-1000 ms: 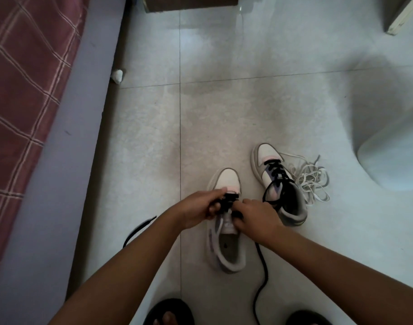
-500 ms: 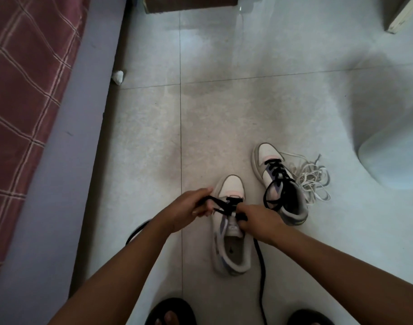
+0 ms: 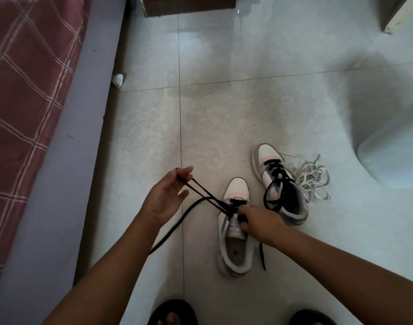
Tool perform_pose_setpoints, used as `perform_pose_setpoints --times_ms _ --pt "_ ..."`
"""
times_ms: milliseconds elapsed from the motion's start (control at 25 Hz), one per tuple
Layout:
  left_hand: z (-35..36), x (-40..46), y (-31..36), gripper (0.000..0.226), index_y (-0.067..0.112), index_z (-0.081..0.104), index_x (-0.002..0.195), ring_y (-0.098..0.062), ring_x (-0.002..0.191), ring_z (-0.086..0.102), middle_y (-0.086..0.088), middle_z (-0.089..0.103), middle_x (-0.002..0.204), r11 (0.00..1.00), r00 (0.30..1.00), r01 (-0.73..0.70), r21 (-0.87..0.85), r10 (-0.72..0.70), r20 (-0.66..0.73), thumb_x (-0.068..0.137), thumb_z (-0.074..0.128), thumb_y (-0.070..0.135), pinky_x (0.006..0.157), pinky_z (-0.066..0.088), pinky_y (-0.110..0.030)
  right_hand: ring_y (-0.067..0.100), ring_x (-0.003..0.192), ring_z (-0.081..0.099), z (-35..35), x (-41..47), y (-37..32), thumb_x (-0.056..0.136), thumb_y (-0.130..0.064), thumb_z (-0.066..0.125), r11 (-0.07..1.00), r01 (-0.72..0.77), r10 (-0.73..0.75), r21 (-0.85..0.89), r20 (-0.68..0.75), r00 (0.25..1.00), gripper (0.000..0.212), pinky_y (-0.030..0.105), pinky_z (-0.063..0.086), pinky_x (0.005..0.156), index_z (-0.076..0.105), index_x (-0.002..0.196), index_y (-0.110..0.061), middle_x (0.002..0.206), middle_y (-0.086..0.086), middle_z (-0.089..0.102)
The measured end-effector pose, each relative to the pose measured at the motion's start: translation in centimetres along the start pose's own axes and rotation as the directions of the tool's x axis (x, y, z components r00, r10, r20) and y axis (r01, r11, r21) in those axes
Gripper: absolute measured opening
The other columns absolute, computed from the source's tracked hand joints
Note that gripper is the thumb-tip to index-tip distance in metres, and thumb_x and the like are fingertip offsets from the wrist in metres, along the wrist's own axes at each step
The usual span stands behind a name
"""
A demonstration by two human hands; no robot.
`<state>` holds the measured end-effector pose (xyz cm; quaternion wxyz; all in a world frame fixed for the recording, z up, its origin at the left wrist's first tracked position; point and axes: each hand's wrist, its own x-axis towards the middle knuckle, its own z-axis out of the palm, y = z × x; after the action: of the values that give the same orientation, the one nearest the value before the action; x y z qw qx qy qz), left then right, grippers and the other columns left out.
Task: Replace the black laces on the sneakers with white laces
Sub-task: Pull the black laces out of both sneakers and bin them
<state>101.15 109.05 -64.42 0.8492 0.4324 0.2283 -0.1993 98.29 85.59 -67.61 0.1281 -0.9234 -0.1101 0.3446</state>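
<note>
Two sneakers stand on the pale tiled floor [image 3: 224,113], both with toes pointing away from the person. The near sneaker [image 3: 235,231] sits between the two forearms; the far sneaker [image 3: 280,186] stands just beside it to the right and a little farther off.

There are two black laces. One black lace [image 3: 200,200] is mostly pulled out of the near sneaker and remains threaded only through the eyelets nearest the toe. The left hand [image 3: 166,195] holds a loop of it raised to the left of the shoe, its grip pinching the loop at the fingertips with the other fingers spread loosely. From that loop one strand trails back down across the floor under the left forearm. The right hand [image 3: 259,221] rests on the tongue of the near sneaker, its grip curled around the lace where it leaves the eyelets; a loose end hangs below the wrist beside the shoe. The second black lace [image 3: 274,181] is laced up the far sneaker, with a slack loop drooping over its side.

A tangled heap of white laces [image 3: 311,181] lies on the floor touching the right side of the far sneaker; how many are in the heap is hard to count, perhaps two.

Two dark sandals show at the bottom edge, a left sandal [image 3: 172,311] and a right sandal [image 3: 312,319]. A bed [image 3: 24,90] with a red checked cover runs along the left.
</note>
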Motion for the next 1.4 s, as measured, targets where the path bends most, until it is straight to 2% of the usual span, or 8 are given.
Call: perform_pose_setpoints --times_ms 160,280,360,640,1000,1120,1280,1400 --pt "-0.8 0.3 -1.9 0.042 0.017 0.067 0.059 -0.016 0.111 0.056 0.002 0.067 0.103 0.962 0.965 0.029 0.270 0.044 -0.260 0.095 0.045 0.018 0.099 0.040 -0.031 0.027 0.107 0.058 0.0 -0.1 0.4 0.087 -0.028 0.052 0.998 -0.016 0.015 0.065 0.010 1.000 0.028 0.031 0.045 0.077 0.054 0.114 -0.022 0.116 0.007 0.061" --pt "-2.4 1.1 -2.2 0.031 0.009 0.068 0.075 -0.015 0.136 0.035 -0.007 0.035 0.150 0.007 0.903 -0.011 1.000 0.430 0.008 0.095 0.049 0.024 0.112 0.020 -0.035 0.025 0.106 0.058 0.0 0.0 0.4 0.086 -0.028 0.053 0.996 -0.020 0.019 0.083 0.011 1.000 0.025 0.029 0.043 0.074 0.055 0.110 -0.022 0.114 0.005 0.062" --pt "-3.6 1.9 -2.0 0.035 0.010 0.067 0.100 -0.011 0.146 0.010 -0.009 0.007 0.158 -0.443 0.911 0.045 0.896 0.385 0.145 0.098 0.040 0.032 0.114 -0.011 -0.044 0.025 0.106 0.058 -0.1 -0.1 0.3 0.086 -0.028 0.052 0.996 -0.019 0.018 0.085 0.009 1.000 0.027 0.030 0.045 0.076 0.054 0.113 -0.022 0.115 0.004 0.062" --pt "-4.6 2.1 -1.2 0.089 0.021 0.059 0.126 -0.005 0.144 -0.012 0.002 -0.008 0.159 -0.818 0.948 0.312 0.483 0.304 -0.098 0.086 -0.005 0.068 0.096 -0.036 -0.057 0.027 0.108 0.058 -0.3 0.2 -0.1 0.087 -0.029 0.052 0.998 -0.016 0.015 0.067 0.020 1.000 0.029 0.032 0.046 0.078 0.053 0.115 -0.022 0.119 0.005 0.060" --pt "-6.6 2.2 -0.8 0.045 0.022 0.056 0.128 -0.026 0.144 0.010 -0.012 0.025 0.152 -0.950 0.941 0.196 0.244 0.112 -0.320 0.093 0.041 0.046 0.107 0.014 -0.062 0.026 0.106 0.058 -0.5 0.4 -0.3 0.087 -0.028 0.052 0.996 0.008 -0.010 0.090 0.021 1.000 0.028 0.030 0.044 0.074 0.053 0.115 -0.022 0.117 0.004 0.061" --pt "-6.3 2.8 -1.3 0.029 0.015 0.065 0.106 -0.021 0.126 0.042 -0.006 0.046 0.137 -0.325 0.939 0.344 0.881 0.124 -0.321 0.091 0.047 0.033 0.107 0.028 -0.045 0.026 0.105 0.058 -0.4 0.5 -0.5 0.088 -0.029 0.052 0.998 0.004 -0.005 0.055 0.022 1.000 0.029 0.027 0.039 0.070 0.053 0.116 -0.022 0.116 0.005 0.061" --pt "-6.4 3.0 1.4 0.037 0.008 0.068 0.112 -0.017 0.132 0.039 0.001 0.039 0.147 0.594 0.932 0.215 0.775 0.112 -0.345 0.081 0.061 0.026 0.108 0.032 -0.031 0.025 0.105 0.059 -0.2 0.4 -0.3 0.087 -0.028 0.053 0.996 -0.002 0.001 0.086 0.021 1.000 0.030 0.030 0.044 0.074 0.054 0.116 -0.021 0.116 0.004 0.062" --pt "-7.6 3.4 2.2 0.045 0.008 0.052 0.133 -0.021 0.137 0.033 -0.007 0.035 0.149 0.157 0.931 0.254 0.954 0.228 -0.285 0.094 0.049 0.032 0.113 0.021 -0.031 0.025 0.106 0.058 -0.3 0.4 -0.3 0.087 -0.028 0.053 0.996 -0.004 0.003 0.084 0.015 1.000 0.029 0.028 0.042 0.071 0.054 0.115 -0.022 0.116 0.004 0.062"
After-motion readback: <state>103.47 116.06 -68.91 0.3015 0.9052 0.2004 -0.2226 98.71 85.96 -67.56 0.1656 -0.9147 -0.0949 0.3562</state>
